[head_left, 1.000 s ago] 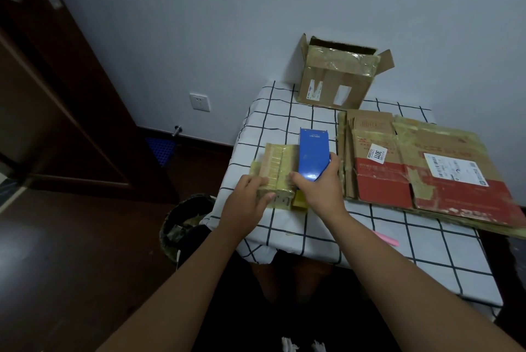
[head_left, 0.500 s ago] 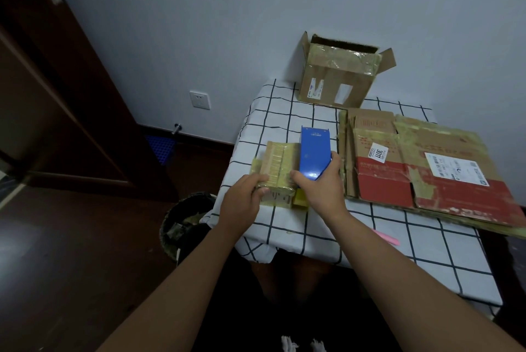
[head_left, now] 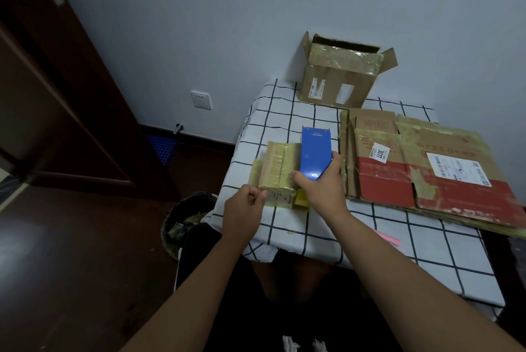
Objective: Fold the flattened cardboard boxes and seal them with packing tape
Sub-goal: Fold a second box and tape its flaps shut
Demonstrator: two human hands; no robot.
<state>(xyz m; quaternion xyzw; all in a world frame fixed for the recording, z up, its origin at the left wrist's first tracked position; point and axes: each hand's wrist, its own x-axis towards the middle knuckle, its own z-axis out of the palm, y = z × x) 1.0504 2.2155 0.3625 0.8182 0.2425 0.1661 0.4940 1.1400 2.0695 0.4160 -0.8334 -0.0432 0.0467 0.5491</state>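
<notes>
Head view centres on a small box (head_left: pixel 280 170), folded shut and wrapped in yellowish tape, at the table's (head_left: pixel 398 252) near-left corner. Sealing looks nearly done — the right hand (head_left: pixel 321 189) grips a blue tape dispenser (head_left: pixel 315 153) against the box's right side while the left hand (head_left: pixel 244 209) pinches its near edge. Right of it, the flattened boxes (head_left: pixel 427 169) wait unfolded; behind it stands an open carton (head_left: pixel 338 78).

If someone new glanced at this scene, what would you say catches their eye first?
Probably the bright blue tape dispenser gripped by the right hand at the middle of the grid-patterned tablecloth, beside a small tape-covered cardboard box that the left hand steadies. Next, the red-and-brown flattened cardboard boxes stacked to the right, and the open cardboard box against the wall.
</notes>
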